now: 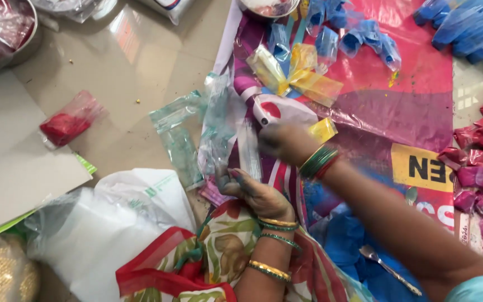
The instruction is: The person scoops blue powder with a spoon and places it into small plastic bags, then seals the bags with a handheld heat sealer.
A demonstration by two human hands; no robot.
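Left hand (255,193) sits low by the lap, fingers curled and stained with colour, pinching the lower edge of a clear pouch (214,140) tinted green, so the bag stands up off the floor with its mouth uppermost. Right hand (286,142) reaches across the pink sheet (409,95), blurred mid-move; it looks closed over something, with a yellow packet (323,130) just beside it, but I cannot tell if it grips that. More green-tinted pouches (177,131) lie flat to the left, within easy reach. Yellow packets (294,72) cluster above, blue ones (359,33) further up, magenta ones (479,168) heaped at the right edge — sorted by colour. A red packet (65,124) lies alone near a grey board (12,151). A spoon (389,269) rests on blue powder.
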